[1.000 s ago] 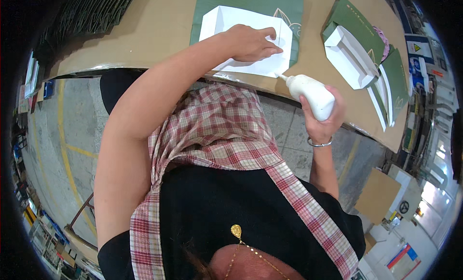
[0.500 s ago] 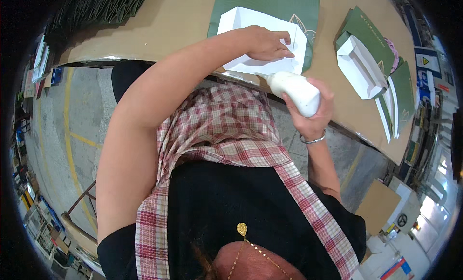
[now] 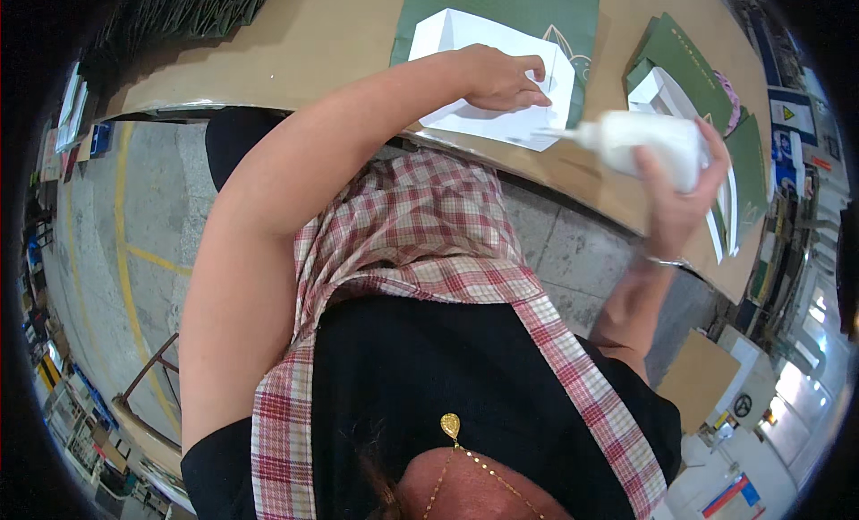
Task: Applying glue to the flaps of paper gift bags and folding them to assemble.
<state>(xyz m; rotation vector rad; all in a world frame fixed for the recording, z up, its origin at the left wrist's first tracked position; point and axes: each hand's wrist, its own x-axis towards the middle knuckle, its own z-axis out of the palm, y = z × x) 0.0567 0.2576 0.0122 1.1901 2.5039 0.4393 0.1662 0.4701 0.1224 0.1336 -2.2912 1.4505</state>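
Gripping white bottle point(image 3: 658, 142): right hand point(image 3: 687, 182) wrapped round it, nozzle point(image 3: 580, 133) near white panel point(image 3: 483, 124) corner on bench point(image 3: 295, 37). Left hand point(image 3: 503, 80) half-curled, empty, on panel. Oversqueezing could blot panel.

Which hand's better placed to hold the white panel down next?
Left, I'd say: the left hand rests on the white panel, with nothing visible in its grasp. The right hand is occupied, gripping the white bottle.
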